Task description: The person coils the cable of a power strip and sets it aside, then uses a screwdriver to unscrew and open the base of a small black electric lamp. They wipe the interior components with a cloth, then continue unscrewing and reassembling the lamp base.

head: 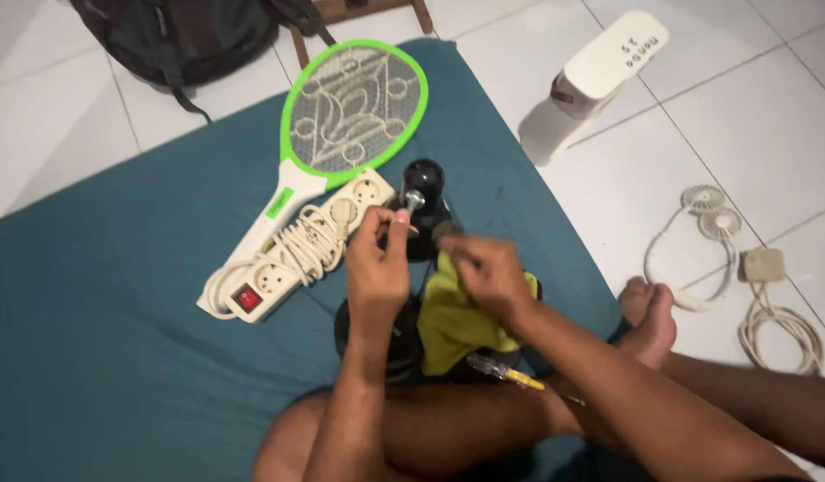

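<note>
Two hands, left hand point(377, 264) pinching black motor point(423, 207), right hand point(489, 272) beside

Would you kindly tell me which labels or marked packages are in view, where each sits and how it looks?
White box: on the tiled floor, upper right, oblong, dark handwriting on top, a red patch on its side.
Green label: on the swatter's white handle, small rectangle, on the teal mat.

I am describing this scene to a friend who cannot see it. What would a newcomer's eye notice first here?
First the green racket-shaped bug zapper, lying at the far edge of the teal mattress, with a white power strip and its coiled cord just below it. At the centre, the left hand pinches a small part by a black device, and the right hand grips a yellow-green cloth.
</note>
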A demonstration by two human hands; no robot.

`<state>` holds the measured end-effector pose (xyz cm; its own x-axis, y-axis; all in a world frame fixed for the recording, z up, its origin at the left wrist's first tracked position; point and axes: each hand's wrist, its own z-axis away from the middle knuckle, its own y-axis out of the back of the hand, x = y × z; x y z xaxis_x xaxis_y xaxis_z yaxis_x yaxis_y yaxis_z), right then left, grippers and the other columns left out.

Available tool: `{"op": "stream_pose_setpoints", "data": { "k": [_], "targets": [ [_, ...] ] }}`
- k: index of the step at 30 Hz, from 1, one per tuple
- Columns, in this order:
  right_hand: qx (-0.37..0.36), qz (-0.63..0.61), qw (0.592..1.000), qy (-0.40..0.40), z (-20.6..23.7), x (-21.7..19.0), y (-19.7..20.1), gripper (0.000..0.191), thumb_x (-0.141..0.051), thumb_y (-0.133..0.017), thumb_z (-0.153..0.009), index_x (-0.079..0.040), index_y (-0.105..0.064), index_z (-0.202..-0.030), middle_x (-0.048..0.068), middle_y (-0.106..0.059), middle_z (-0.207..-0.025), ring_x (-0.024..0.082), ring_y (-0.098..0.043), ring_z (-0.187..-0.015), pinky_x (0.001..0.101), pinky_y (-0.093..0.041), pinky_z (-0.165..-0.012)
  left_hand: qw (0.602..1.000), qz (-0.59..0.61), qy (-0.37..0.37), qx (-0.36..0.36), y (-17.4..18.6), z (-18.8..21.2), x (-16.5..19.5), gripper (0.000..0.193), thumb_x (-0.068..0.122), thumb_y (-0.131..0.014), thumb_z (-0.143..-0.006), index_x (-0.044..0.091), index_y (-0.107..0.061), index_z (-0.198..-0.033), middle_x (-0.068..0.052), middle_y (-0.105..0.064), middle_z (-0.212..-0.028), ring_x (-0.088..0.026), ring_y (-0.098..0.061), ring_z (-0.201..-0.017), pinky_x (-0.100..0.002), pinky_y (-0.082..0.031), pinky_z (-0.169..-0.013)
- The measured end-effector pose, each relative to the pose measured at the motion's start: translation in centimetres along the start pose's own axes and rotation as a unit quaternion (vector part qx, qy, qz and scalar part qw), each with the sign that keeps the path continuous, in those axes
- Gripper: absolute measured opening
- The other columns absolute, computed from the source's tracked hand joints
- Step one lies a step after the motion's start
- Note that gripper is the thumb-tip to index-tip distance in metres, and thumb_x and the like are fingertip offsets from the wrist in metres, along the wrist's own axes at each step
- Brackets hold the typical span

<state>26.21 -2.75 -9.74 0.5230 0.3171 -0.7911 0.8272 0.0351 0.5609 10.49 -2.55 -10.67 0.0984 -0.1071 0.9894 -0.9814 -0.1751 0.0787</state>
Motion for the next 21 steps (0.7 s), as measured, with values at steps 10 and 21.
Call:
{"op": "stream_pose_setpoints", "data": {
  "k": [10, 21],
  "targets": [
    [0.042, -0.024, 0.998, 0.041, -2.8, 0.9, -0.1, 0.021, -0.004, -0.067, -0.093, -0.005, -0.076, -0.112, 0.018, -0.077, -0.109, 0.028, -0.077, -0.097, 0.0332, -0.059, -0.085, 0.999, 0.034, -0.010, -0.026, -0.3, 0.1, -0.4, 0.021, 0.018, -0.058, -0.107, 0.001, -0.058, -0.095, -0.007, -0.066, -0.080, -0.010, -0.057, -0.074, -0.027, -0.046, -0.067],
    [0.066, -0.043, 0.996, 0.029, -2.1, 1.4, -0.1, 0.022, -0.003, -0.068, -0.094, -0.004, -0.074, -0.115, 0.017, -0.077, -0.106, 0.026, -0.077, -0.094, 0.0321, -0.058, -0.082, 0.999, 0.027, -0.023, -0.011, -0.2, 0.1, -0.2, 0.021, 0.018, -0.059, -0.106, 0.000, -0.058, -0.095, -0.008, -0.069, -0.083, -0.012, -0.064, -0.078, -0.028, -0.051, -0.072]
  ]
}}
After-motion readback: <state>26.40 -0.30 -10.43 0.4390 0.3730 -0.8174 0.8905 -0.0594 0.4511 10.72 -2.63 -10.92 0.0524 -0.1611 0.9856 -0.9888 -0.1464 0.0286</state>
